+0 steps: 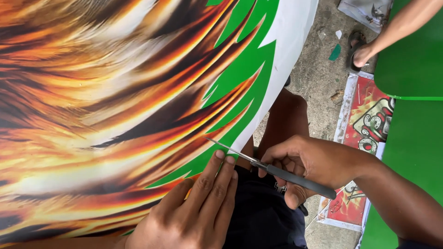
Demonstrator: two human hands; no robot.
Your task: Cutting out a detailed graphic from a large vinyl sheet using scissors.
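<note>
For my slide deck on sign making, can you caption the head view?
Left hand flat on a flame-printed sheet while right hand runs a craft knife along its green edge.

Printed sheet point(106, 106) under my left hand point(194, 212): orange, yellow, dark brown and white flame-like streaks, then green jagged spikes and a plain white border at its right edge. Knife point(277, 171) in my right hand point(309, 163): silver blade, dark grey handle. Green panels point(415, 138) at right, red-and-white print point(369, 120) on grey floor.
</note>
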